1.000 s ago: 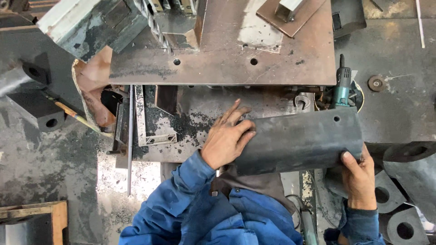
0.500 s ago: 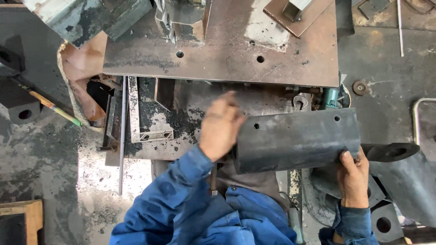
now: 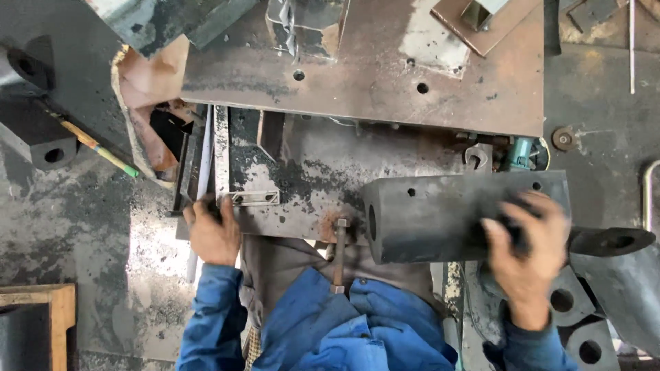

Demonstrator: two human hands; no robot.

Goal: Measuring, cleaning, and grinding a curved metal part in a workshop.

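Step in hand looks like seating the big dark steel block (image 3: pixel 467 216) on the lower plate (image 3: pixel 302 185) of the jig. Right hand (image 3: pixel 526 257) is wrapped over the block's far end, fingers curled, blurred. Left hand (image 3: pixel 213 230) grips the plate's left edge by the small bracket (image 3: pixel 254 198). Next likely needs squaring the block under the rusty top plate (image 3: pixel 371 69). No labels or packaging visible; only a green-tipped pencil (image 3: pixel 100 150) at left.
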